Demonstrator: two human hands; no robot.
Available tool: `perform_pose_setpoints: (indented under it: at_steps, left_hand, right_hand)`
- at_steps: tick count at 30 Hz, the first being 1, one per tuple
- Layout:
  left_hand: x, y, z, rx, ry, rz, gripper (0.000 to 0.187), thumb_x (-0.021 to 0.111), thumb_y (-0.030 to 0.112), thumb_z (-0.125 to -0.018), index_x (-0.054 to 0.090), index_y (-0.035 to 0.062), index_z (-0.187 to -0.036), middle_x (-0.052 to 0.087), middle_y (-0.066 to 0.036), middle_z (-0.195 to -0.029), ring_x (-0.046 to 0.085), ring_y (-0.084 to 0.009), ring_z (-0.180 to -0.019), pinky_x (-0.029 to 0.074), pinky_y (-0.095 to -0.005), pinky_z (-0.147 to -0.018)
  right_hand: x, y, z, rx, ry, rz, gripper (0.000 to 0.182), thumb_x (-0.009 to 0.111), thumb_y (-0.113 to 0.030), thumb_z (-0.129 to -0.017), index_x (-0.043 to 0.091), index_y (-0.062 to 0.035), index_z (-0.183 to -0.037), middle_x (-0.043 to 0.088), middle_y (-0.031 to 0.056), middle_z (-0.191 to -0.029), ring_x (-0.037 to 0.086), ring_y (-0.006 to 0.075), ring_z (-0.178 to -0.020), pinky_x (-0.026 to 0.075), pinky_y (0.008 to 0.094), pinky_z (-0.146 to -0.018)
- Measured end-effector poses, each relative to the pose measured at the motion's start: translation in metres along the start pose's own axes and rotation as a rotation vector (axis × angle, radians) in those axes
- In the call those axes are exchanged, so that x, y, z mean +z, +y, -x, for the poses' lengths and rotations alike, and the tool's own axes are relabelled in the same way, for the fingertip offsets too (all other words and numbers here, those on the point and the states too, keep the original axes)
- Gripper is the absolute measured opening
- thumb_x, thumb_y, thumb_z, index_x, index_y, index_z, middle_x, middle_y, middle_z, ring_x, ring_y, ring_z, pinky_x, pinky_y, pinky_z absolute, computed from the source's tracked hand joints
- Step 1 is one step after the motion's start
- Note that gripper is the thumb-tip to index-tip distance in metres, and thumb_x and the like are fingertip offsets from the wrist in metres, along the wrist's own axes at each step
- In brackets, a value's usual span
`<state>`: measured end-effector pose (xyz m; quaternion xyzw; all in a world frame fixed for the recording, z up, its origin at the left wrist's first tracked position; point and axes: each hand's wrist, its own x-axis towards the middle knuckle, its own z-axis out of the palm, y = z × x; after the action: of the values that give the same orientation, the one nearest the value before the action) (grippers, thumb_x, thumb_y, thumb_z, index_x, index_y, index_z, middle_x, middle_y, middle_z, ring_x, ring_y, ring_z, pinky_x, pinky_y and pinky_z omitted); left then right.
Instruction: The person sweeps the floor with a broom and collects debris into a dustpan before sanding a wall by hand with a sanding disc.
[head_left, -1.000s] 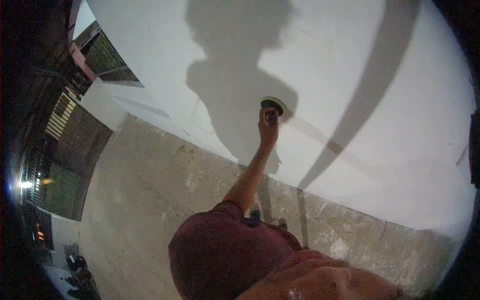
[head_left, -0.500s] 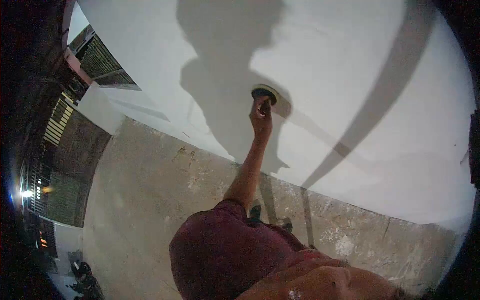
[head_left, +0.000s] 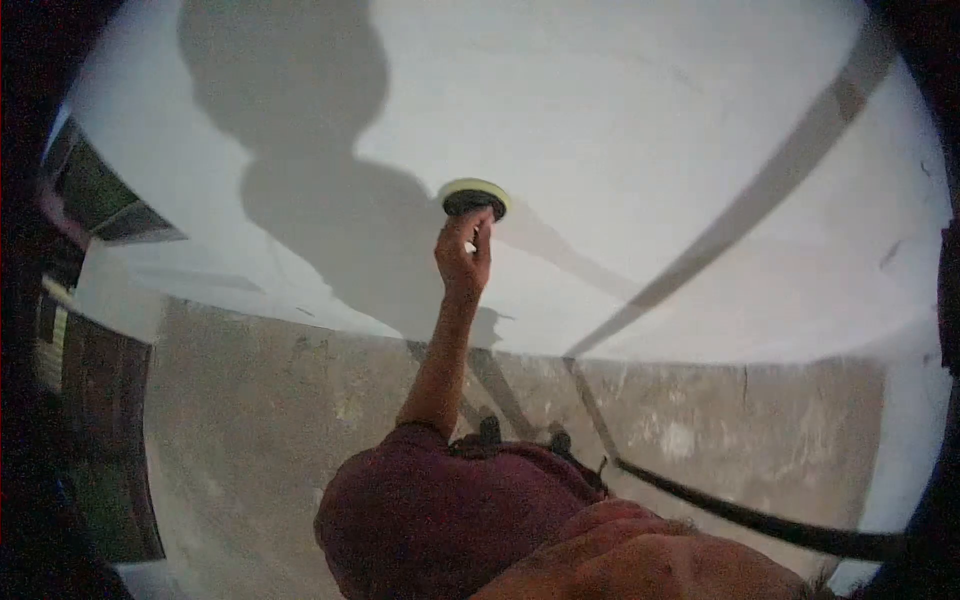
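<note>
My left hand (head_left: 463,258) is raised against the white wall (head_left: 620,130). Its fingers and thumb grip the back of a round black-backed pad with a pale yellow rim (head_left: 474,187). The pad's yellow side faces the wall and appears to lie flat on it; the contact itself is hidden. My bare forearm reaches up from a maroon sleeve (head_left: 440,500). No part of my right hand shows.
Below the wall runs a stained concrete floor (head_left: 250,380), where my two dark-shod feet (head_left: 490,430) show. A dark pole-like thing (head_left: 750,515) extends at the lower right. Shadows of my body and a long bar fall across the wall. A doorway (head_left: 105,430) stands at left.
My left hand and the pad now appear further left and slightly lower in view. The view has turned, and the dark pole-like thing has come into sight at lower right.
</note>
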<state>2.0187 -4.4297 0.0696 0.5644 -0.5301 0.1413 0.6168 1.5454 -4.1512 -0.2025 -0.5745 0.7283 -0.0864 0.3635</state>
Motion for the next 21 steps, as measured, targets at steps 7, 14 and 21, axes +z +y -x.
perform_pose_setpoints:
  at_steps: [7,14,21]
  left_hand:
    - [-0.005,-0.005,-0.008,-0.015,-0.093,-0.043,0.018,0.068,0.007,-0.091,0.070,0.0079,-0.109,0.069,-0.008,-0.096,0.061,-0.0144,-0.078,0.050,-0.0312,-0.068]
    - [-0.022,-0.003,-0.014,-0.081,-0.002,-0.013,0.017,0.068,0.008,-0.092,0.070,0.0099,-0.108,0.070,-0.010,-0.097,0.066,-0.0194,-0.078,0.050,-0.0308,-0.059]
    - [-0.035,0.007,-0.019,0.033,-0.038,-0.046,0.019,0.067,0.007,-0.092,0.070,0.0107,-0.110,0.069,-0.011,-0.099,0.066,-0.0223,-0.078,0.052,-0.0346,-0.061]
  right_hand:
    - [0.012,-0.002,0.046,0.173,-0.242,-0.017,0.058,0.060,-0.032,-0.092,0.045,-0.0122,-0.145,0.049,0.0210,-0.142,0.052,0.0358,-0.126,0.044,0.0457,-0.102]
    - [0.011,0.006,0.065,0.247,-0.229,-0.084,0.061,0.060,-0.032,-0.092,0.043,-0.0116,-0.146,0.045,0.0197,-0.146,0.047,0.0355,-0.130,0.041,0.0464,-0.104]
    - [0.004,0.025,0.088,0.320,-0.301,-0.229,0.063,0.061,-0.031,-0.091,0.041,-0.0110,-0.147,0.042,0.0185,-0.149,0.043,0.0351,-0.134,0.038,0.0470,-0.107]
